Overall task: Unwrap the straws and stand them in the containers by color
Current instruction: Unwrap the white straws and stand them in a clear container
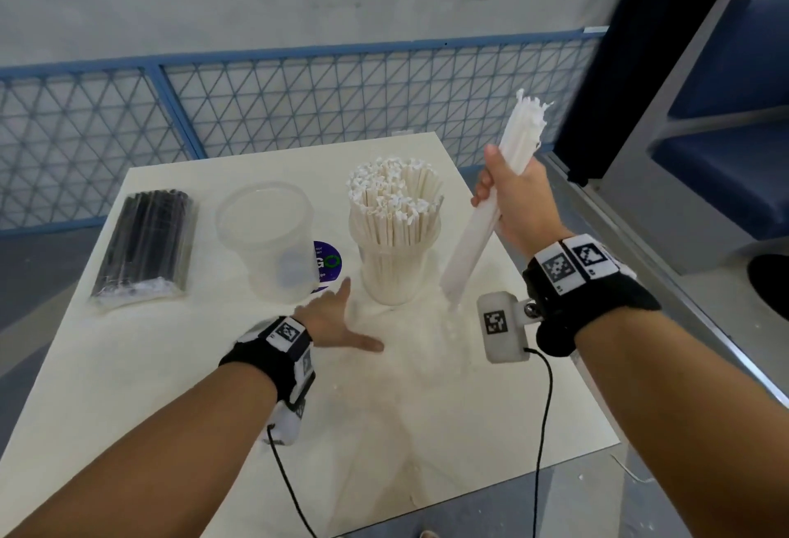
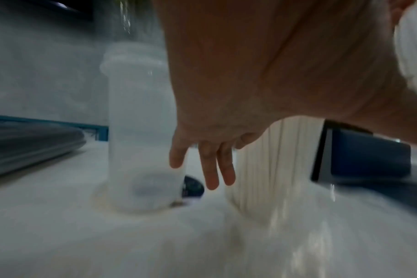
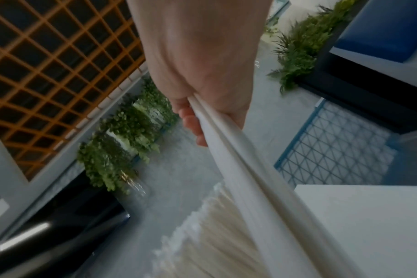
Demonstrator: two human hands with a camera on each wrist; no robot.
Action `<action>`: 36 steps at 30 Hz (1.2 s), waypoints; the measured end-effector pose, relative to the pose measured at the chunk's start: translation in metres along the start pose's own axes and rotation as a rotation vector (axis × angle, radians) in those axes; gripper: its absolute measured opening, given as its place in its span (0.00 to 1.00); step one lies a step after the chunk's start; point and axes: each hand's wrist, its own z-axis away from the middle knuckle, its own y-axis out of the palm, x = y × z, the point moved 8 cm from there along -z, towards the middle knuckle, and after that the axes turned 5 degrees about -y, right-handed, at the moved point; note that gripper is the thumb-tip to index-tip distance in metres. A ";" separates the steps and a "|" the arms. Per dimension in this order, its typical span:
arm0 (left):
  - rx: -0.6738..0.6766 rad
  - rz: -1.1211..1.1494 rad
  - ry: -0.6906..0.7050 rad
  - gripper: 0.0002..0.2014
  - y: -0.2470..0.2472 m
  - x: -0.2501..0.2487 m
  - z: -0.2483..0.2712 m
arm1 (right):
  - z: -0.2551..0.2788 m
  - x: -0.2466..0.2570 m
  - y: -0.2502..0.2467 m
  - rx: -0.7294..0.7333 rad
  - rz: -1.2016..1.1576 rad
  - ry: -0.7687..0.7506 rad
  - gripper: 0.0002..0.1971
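Observation:
My right hand (image 1: pixel 508 191) grips a bundle of white straws (image 1: pixel 471 238), tilted, above the table's right side; the same bundle (image 3: pixel 245 178) runs from the fingers (image 3: pixel 191 124) in the right wrist view. A clear container full of white straws (image 1: pixel 395 230) stands mid-table. Left of it stands an empty clear container (image 1: pixel 267 238), blurred in the left wrist view (image 2: pixel 141 131). A wrapped pack of black straws (image 1: pixel 147 243) lies at the left. My left hand (image 1: pixel 337 319) hovers open, fingers (image 2: pixel 210 169) spread, just in front of the two containers.
The white table (image 1: pixel 128 388) ends close on the right, where a grey and blue seat (image 1: pixel 704 132) stands. A blue mesh fence (image 1: pixel 299 102) runs behind. A purple sticker (image 1: pixel 326 264) lies between the containers. Wrist camera cables hang over the near table.

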 end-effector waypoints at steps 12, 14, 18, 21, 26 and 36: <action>-0.217 1.006 0.053 0.32 -0.090 -0.042 -0.009 | -0.032 0.011 0.004 -0.248 -0.261 -0.133 0.15; -0.167 1.078 0.090 0.30 -0.086 -0.042 -0.009 | -0.033 0.007 0.010 -0.208 -0.164 -0.139 0.14; -0.144 1.141 0.099 0.31 -0.077 -0.037 -0.008 | -0.028 -0.019 0.039 0.075 0.273 -0.084 0.14; -0.150 1.181 0.098 0.35 -0.071 -0.033 -0.010 | -0.021 -0.061 0.049 0.231 0.442 0.067 0.38; -0.178 1.211 0.102 0.32 -0.068 -0.034 -0.009 | -0.013 -0.081 0.051 0.319 0.515 0.072 0.42; -0.194 1.301 0.093 0.34 -0.057 -0.041 -0.002 | -0.026 -0.018 0.104 0.551 0.933 -0.510 0.14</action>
